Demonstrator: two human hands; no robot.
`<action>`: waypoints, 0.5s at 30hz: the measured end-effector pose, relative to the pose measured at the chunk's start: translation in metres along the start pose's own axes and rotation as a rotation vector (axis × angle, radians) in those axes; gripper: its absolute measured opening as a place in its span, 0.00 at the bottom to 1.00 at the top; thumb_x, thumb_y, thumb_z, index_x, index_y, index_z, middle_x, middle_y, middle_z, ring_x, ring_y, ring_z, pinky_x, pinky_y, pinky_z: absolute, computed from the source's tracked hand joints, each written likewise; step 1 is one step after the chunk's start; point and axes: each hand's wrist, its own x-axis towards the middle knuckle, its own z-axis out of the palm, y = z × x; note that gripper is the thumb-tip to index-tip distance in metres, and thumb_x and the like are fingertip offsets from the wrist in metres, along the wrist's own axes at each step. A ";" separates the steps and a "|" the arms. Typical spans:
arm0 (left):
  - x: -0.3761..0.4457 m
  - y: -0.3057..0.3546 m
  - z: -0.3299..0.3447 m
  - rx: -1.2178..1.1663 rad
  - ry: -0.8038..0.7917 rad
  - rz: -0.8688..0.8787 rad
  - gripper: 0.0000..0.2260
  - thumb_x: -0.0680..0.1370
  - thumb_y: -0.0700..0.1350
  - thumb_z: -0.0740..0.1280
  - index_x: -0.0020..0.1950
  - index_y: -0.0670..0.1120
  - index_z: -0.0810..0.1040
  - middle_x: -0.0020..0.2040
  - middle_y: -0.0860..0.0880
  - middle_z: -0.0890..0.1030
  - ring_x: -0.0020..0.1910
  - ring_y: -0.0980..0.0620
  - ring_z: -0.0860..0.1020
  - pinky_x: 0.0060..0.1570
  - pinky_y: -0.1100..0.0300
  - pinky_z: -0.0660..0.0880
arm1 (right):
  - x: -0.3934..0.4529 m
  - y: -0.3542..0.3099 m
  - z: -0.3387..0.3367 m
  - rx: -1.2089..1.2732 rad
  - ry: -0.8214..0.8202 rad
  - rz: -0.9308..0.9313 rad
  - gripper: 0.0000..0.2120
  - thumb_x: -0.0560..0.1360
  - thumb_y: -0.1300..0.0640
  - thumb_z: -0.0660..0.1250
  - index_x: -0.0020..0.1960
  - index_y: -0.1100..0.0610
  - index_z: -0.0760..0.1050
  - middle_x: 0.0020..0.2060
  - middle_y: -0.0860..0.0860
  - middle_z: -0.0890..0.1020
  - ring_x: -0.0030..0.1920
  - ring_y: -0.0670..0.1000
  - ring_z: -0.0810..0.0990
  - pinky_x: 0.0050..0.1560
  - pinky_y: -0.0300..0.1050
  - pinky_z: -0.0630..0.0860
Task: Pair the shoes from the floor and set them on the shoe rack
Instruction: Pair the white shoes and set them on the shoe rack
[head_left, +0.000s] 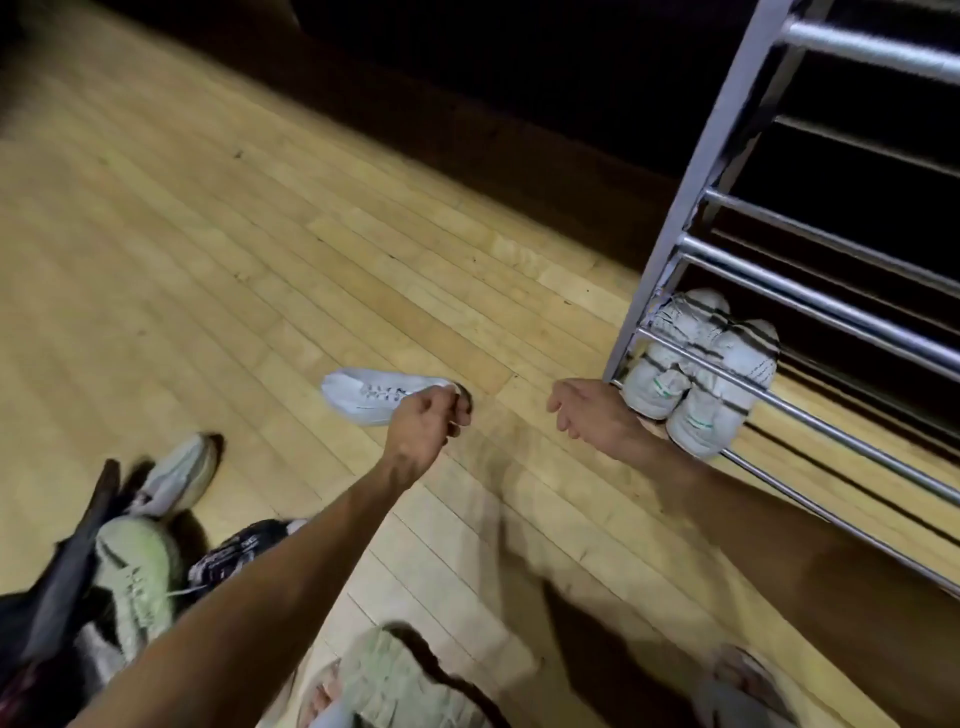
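A pale blue-white sneaker (363, 396) lies on the wooden floor, toe pointing left. My left hand (426, 426) grips it at the heel end, fingers closed around the collar. My right hand (576, 408) hovers empty beside the lower left corner of the metal shoe rack (691, 208), fingers loosely curled and apart. A pair of white sneakers with green marks (696, 374) sits side by side on the rack's lowest tier. Several loose shoes lie at the lower left: a grey one (179, 475), a pale green one (137, 577) and a black patterned one (234, 556).
Another pale green shoe (384, 680) lies near my feet at the bottom edge, with a sandalled foot (748, 686) to its right. Dark wall runs behind the rack. Light wood floor (208, 234) stretches to the upper left.
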 end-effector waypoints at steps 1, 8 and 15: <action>-0.001 0.000 -0.018 0.015 0.025 0.004 0.15 0.83 0.44 0.57 0.41 0.43 0.79 0.36 0.47 0.81 0.30 0.55 0.74 0.32 0.66 0.71 | 0.000 -0.017 0.009 -0.036 -0.031 -0.038 0.15 0.81 0.53 0.57 0.41 0.56 0.78 0.32 0.51 0.79 0.32 0.50 0.75 0.35 0.43 0.70; -0.013 0.009 -0.125 0.117 0.160 -0.002 0.16 0.83 0.46 0.56 0.42 0.44 0.80 0.37 0.47 0.82 0.31 0.52 0.74 0.33 0.60 0.70 | 0.011 -0.099 0.055 -0.116 -0.031 -0.171 0.16 0.80 0.54 0.56 0.47 0.61 0.80 0.43 0.57 0.83 0.45 0.58 0.78 0.49 0.50 0.74; -0.013 -0.049 -0.164 0.221 0.122 -0.102 0.19 0.84 0.49 0.54 0.44 0.43 0.80 0.40 0.46 0.83 0.33 0.51 0.76 0.35 0.60 0.70 | 0.026 -0.085 0.110 -0.382 -0.127 -0.176 0.13 0.83 0.56 0.53 0.50 0.60 0.74 0.46 0.55 0.76 0.47 0.56 0.73 0.45 0.45 0.65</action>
